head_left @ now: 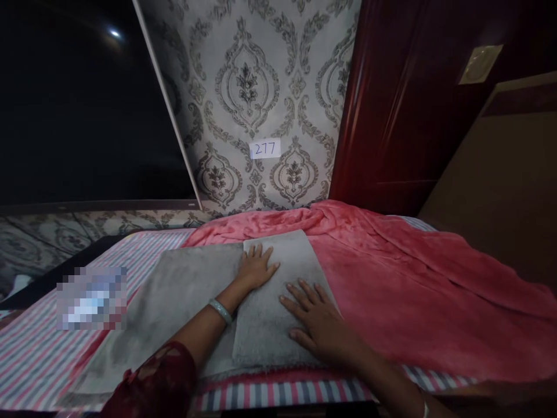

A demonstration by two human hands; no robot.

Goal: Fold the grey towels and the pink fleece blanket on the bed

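A grey plush cloth (187, 290) lies flat, its right part folded over into a second layer (270, 325). My left hand (256, 268) rests near the far edge of that folded layer, fingers spread and palm down. Closer to me, my right hand (319, 322) lies flat across the layer's right side, its fingers apart too. Neither hand grasps anything. Under the cloth spreads a red plush blanket (391, 307), smooth at the right and bunched into wrinkles along its far side.
A striped sheet (161, 249) covers the surface below. At the far left stands a large dark screen (87, 116). A blurred-out item (91, 299) lies on the sheet. Behind are patterned wallpaper with a paper marked 277 (265, 148), a dark red door (391, 87) and a brown panel (500, 174).
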